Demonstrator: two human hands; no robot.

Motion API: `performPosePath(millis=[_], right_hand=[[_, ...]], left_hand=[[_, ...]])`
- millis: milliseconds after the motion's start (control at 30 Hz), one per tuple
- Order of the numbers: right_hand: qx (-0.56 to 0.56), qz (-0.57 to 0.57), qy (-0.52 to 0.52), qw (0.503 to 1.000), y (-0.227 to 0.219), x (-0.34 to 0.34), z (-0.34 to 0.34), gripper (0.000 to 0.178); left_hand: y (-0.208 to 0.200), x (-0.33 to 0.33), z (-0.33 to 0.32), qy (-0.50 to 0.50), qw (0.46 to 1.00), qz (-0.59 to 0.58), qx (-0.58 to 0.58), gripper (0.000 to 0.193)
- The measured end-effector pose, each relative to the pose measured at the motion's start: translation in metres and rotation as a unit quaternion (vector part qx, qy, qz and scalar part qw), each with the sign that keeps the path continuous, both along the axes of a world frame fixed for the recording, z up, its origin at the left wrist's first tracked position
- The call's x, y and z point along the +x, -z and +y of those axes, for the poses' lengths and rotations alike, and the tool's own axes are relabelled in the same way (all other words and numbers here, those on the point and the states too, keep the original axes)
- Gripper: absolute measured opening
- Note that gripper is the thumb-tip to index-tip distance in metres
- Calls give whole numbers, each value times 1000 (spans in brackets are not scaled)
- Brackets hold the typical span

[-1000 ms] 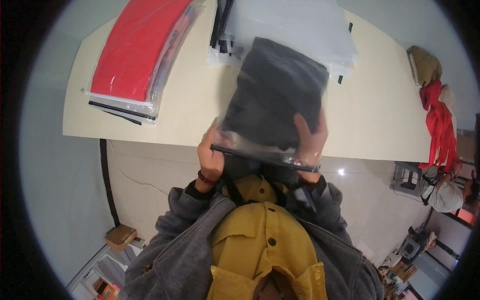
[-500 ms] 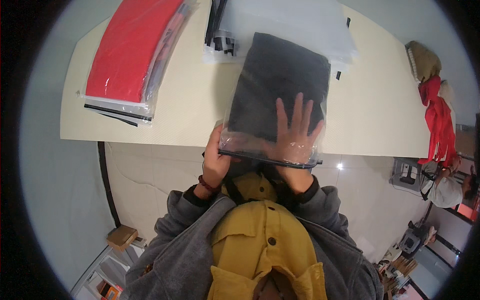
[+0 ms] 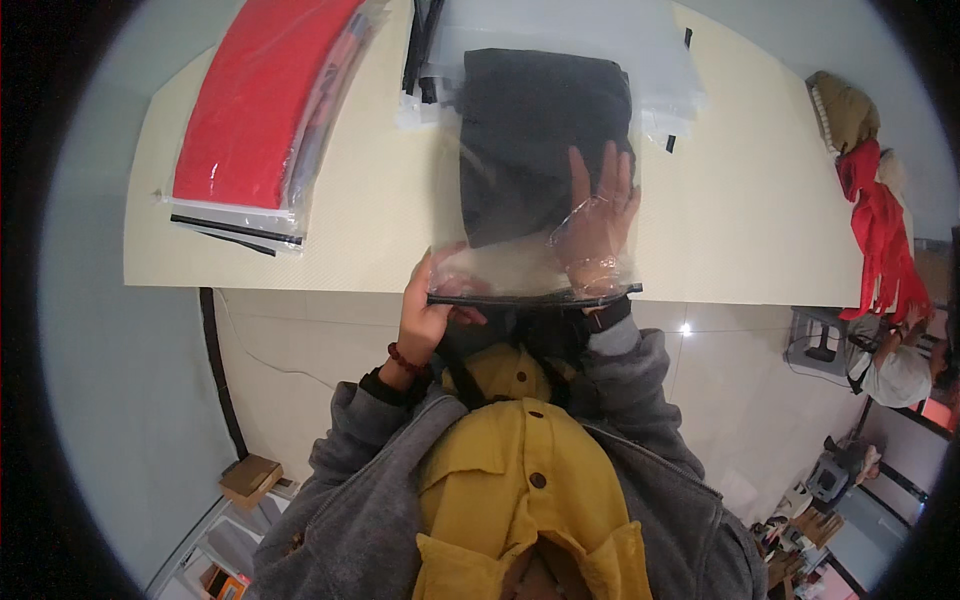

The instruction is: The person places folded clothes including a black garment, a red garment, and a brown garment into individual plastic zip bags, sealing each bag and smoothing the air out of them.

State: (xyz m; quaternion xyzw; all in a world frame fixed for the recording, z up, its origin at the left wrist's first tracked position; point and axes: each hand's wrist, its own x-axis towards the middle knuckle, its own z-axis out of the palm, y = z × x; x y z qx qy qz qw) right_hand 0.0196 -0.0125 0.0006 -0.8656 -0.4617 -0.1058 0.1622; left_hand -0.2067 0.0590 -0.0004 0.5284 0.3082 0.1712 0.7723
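Note:
Folded dark cloth (image 3: 535,140) lies inside a clear plastic bag (image 3: 510,272), over the front of the table. A black strip (image 3: 530,299) edges the bag's mouth, on the side toward me. My left hand (image 3: 425,310) grips the bag's near left corner, thumb on top and the other fingers partly seen through the plastic. My right hand (image 3: 603,225) reaches through the mouth into the bag up to the wrist. Its fingers are stretched out, their tips against the cloth's right side.
Red cloth in clear bags (image 3: 245,120) is stacked at the table's left. Frosted bags with black strips (image 3: 560,28) lie at the far middle. Red fringed fabric (image 3: 880,230) and a brown furry item (image 3: 845,112) hang at the right edge. Another person (image 3: 890,375) is beyond.
My right hand has moved farther into the bag, away from me. The bag with the dark cloth has turned straighter, its far end shifting left. My left hand keeps its hold on the corner.

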Motion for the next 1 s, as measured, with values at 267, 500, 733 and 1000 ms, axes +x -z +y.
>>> performPosePath(millis=[267, 500, 733, 1000], right_hand=[[-140, 14, -56, 989, -14, -38, -42, 61], [-45, 53, -115, 991, -17, -29, -12, 66], [2, -65, -189, 980, 7, -59, 31, 72], [-101, 64, -39, 992, -9, -48, -30, 70]], left_hand=[[-29, 9, -12, -93, 993, 46, 65, 61], [-21, -1, -16, -51, 842, 239, 482, 67], [-22, 11, -22, -125, 781, 226, 569, 73], [-35, 17, -5, -65, 716, 303, 625, 74]])
